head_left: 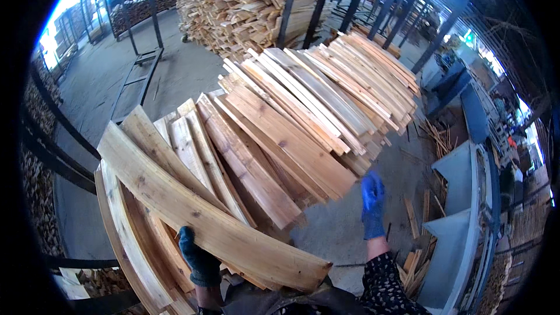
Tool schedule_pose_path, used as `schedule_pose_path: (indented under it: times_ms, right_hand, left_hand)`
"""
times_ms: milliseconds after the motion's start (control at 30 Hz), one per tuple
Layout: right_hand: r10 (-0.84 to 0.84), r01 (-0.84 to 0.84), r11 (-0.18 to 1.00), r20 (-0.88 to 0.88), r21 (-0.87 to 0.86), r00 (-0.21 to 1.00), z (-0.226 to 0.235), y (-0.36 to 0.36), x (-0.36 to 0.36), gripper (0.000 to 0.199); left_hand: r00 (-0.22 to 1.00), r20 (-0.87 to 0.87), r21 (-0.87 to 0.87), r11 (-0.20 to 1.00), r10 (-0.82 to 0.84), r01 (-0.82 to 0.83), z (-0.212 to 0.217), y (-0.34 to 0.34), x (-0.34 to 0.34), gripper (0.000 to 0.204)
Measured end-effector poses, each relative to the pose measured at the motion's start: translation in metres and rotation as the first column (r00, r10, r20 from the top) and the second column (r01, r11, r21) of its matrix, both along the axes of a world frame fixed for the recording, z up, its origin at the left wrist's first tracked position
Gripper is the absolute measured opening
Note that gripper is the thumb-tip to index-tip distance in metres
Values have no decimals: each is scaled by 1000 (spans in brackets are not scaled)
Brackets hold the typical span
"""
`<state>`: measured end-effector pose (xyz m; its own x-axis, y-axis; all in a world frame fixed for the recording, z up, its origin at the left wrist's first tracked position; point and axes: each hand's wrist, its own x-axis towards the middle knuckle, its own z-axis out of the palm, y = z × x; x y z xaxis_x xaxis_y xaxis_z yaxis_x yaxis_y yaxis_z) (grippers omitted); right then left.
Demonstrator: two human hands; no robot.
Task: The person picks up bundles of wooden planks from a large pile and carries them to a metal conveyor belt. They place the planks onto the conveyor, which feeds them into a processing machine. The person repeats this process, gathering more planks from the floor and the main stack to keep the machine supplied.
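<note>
My left hand, in a dark green glove, grips the near edge of a long pale wooden board. The board lies slantwise over other boards, its right end close to my body. Nothing shows in my right hand, gloved in blue; its fingers reach forward, loosely bent, just off the near right end of a row of boards. That row of planks, overlapping and slanting, stretches from my left to the far right. More boards lie beneath and left of the held one.
A tall stack of cut wood stands behind the row. Dark metal posts rise beside it. On the right stands a blue-grey metal machine frame, with wood offcuts on the floor beside it. A low metal cart frame sits at far left.
</note>
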<state>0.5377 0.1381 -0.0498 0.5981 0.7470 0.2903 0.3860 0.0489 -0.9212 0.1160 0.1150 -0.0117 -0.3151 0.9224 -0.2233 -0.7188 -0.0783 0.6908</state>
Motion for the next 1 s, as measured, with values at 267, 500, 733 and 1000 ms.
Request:
schedule_pose_path:
  times_ms: [267, 500, 733, 1000]
  right_hand:
    - [275, -262, 949, 51, -173, 960, 24, -7, -82, 29]
    - [497, -424, 867, 377, -264, 781, 28, -13, -56, 41]
    - [713, -743, 663, 382, -92, 588, 17, 9, -24, 49]
    - [475, -698, 716, 745, -19, 468, 51, 37, 4, 42]
  left_hand:
    - [988, -51, 4, 990, -144, 144, 5, 7, 43, 47]
    - [978, -64, 9, 980, -200, 201, 24, 19, 110, 45]
    - [985, -126, -62, 992, -119, 112, 24, 9, 149, 46]
    - [999, -32, -45, 999, -30, 28, 26, -1, 160, 59]
